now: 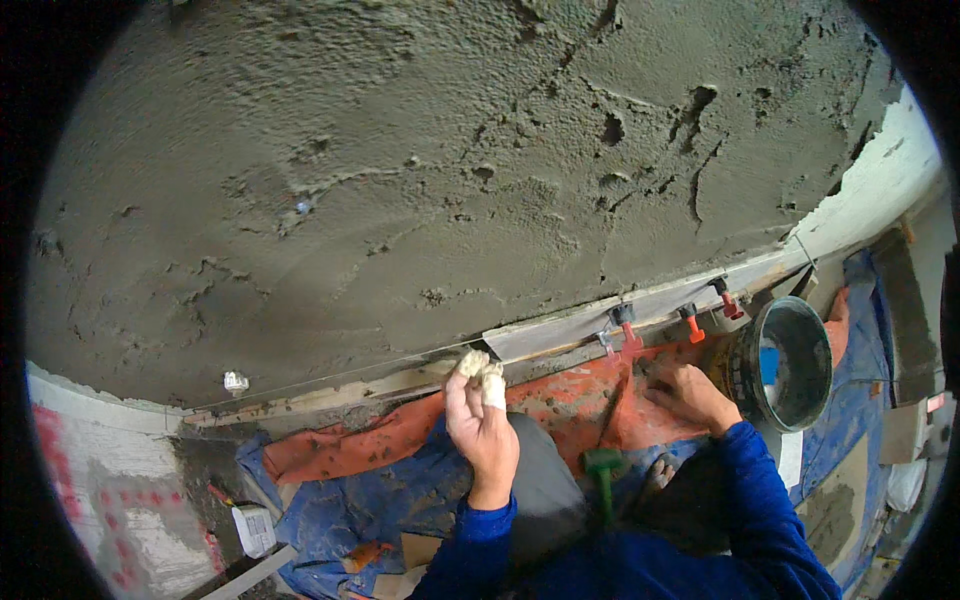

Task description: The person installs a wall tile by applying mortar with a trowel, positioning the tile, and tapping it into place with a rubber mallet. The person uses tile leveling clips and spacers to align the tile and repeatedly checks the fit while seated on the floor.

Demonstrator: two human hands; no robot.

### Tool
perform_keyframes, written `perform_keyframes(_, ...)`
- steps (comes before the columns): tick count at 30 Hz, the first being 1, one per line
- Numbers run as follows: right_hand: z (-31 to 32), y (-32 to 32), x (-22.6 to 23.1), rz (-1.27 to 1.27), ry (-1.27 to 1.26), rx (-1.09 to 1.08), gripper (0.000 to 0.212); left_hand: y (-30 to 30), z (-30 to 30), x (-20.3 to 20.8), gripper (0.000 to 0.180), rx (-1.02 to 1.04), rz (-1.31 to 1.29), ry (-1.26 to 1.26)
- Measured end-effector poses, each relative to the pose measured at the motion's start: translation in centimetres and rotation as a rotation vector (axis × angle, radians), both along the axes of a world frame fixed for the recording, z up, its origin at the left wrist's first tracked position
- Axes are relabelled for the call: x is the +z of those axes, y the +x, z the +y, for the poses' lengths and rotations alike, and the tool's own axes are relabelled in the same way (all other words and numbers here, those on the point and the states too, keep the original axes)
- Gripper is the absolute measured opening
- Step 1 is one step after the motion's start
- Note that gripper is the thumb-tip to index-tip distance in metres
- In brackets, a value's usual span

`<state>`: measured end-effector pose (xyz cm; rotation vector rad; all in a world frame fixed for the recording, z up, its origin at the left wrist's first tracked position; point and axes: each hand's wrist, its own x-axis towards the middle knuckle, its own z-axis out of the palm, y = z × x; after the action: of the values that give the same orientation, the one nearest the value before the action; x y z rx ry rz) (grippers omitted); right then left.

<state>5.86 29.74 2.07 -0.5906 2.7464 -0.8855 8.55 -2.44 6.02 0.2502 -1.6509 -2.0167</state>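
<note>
My left hand (483, 430) is raised with its fingers pointing up, and whitish coverings wrap its fingertips. It is close to the left end of a pale tile strip (560, 325) along the wall's foot; I see nothing held in it. Over the orange sheet (540, 400), my right hand (700, 398) hangs with loosely bent fingers, also apparently holding nothing, just left of a black bucket (800, 365). Red-and-black clamps (622, 318) sit on the strip. Wet grey mortar (400, 200) covers the wall above, with pits and ridges.
A thin string (330, 375) runs along the wall's lower edge. A green-handled tool (603, 470) stands between my knees. Blue tarp (370, 490) covers much of the floor, with a white box (254, 530) at left. Blocks (905, 432) lie at far right.
</note>
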Motion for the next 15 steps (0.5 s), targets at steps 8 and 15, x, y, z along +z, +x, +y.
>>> perform_keyframes(8,-2.8,0.3,3.4,0.004,-0.119,-0.123,0.025,-1.8,0.8,1.0,0.026,0.048,-0.018,-0.041)
perform_keyframes(15,-2.4,0.4,3.8,0.052,-0.126,-0.152,0.025,-3.1,0.8,2.0,0.02,0.137,-0.06,0.006)
